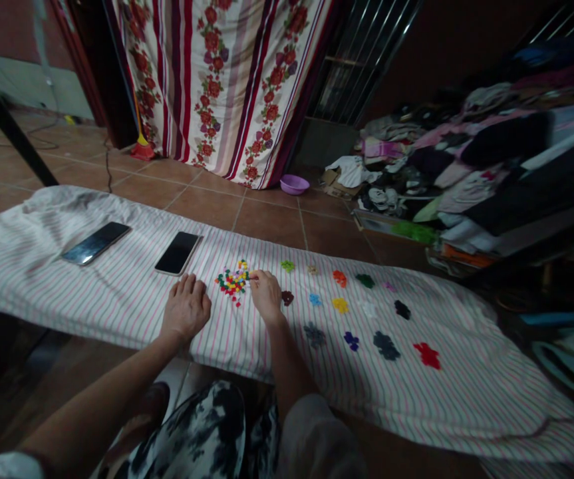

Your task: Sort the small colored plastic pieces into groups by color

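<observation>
My left hand (187, 309) rests palm down on the striped cloth, its fingers laid out near a phone and holding nothing. At the right edge of a mixed pile of small coloured pieces (231, 281), my right hand (265, 293) has thumb and fingers pinched together. What sits between those fingertips is too small to make out. To the right lie small single-colour heaps, among them brown pieces (287, 297), light green pieces (287, 265), orange pieces (339, 278), yellow pieces (340, 305), grey pieces (386, 346) and red pieces (427, 355).
Two phones, a nearer one (177, 253) and a farther one (97, 243), lie on the striped cloth (466, 399) at left. Beyond are a floral curtain (231, 86), a purple basin (294, 184) and a heap of clothes (446, 153) on the right.
</observation>
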A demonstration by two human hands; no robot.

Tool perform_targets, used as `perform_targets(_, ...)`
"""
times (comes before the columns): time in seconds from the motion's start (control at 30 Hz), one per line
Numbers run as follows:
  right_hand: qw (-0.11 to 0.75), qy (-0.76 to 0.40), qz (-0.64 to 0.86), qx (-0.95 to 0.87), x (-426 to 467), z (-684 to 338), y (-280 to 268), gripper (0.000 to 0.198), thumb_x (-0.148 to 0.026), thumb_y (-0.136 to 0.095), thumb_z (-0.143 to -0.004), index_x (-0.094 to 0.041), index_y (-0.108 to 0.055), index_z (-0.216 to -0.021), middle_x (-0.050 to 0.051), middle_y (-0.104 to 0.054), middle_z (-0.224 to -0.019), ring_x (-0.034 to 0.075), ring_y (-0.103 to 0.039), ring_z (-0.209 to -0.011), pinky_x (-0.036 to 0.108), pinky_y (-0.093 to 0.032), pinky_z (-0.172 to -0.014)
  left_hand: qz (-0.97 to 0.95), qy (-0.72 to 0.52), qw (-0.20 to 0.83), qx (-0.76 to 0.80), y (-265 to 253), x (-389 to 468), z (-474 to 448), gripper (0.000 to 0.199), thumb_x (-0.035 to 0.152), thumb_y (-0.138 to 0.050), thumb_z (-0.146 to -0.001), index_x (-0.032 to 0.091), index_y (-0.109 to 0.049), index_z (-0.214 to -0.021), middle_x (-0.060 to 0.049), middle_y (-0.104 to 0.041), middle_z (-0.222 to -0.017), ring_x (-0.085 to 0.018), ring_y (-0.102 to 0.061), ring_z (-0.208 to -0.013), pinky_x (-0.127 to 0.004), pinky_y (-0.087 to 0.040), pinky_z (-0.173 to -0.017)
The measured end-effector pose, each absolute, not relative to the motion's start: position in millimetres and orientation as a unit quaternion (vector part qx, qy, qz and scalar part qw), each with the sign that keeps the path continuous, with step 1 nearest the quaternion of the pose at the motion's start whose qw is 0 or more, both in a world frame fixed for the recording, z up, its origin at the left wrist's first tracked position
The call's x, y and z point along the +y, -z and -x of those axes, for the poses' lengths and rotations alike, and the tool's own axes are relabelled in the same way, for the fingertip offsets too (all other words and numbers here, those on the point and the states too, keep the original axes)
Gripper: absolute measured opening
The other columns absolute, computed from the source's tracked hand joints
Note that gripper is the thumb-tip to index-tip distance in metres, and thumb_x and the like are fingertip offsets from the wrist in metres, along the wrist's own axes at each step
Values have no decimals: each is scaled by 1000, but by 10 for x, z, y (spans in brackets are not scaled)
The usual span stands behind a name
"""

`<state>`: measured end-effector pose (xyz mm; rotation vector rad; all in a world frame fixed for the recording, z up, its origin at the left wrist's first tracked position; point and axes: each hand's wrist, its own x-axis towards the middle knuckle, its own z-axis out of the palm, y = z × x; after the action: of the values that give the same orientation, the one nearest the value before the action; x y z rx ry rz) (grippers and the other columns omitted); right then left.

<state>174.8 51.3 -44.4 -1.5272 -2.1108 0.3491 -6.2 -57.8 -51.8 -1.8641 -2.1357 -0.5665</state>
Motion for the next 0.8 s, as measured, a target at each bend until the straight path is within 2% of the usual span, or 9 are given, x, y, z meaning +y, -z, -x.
perform_targets(0.47,343,-198,550,-735,534,-1846,351,20,-16,-51,-86,-22,-67,-98,4,-72,-95,17,-65,-87,27,-47,-81,637,185,129,-737,525,-571,69,27,25,-42,-87,14,-61,-102,-19,-60,-128,-32,-51,-126,-46,-40,-106)
perform_targets(0.67,373,-206,569,-703,537,-2356,198,23,-21,-49,-83,-22,-70,-92,4,-71,-92,17,-65,-83,28,-49,-80,641,187,117,-735,509,-583,70,28,25,-40,-88,14,-61,-101,-21,-59,-129,-34,-49,-128,-48,-39,-106)
perform_targets(0.8,362,-223,610,-669,487,-2709,186,20,-22,-53,-78,-22,-71,-87,1,-71,-83,18,-66,-78,29,-49,-77,642,187,108,-736,504,-587,75,28,26,-40,-88,14,-61,-102,-21,-58,-130,-34,-49,-128,-49,-39,-105)
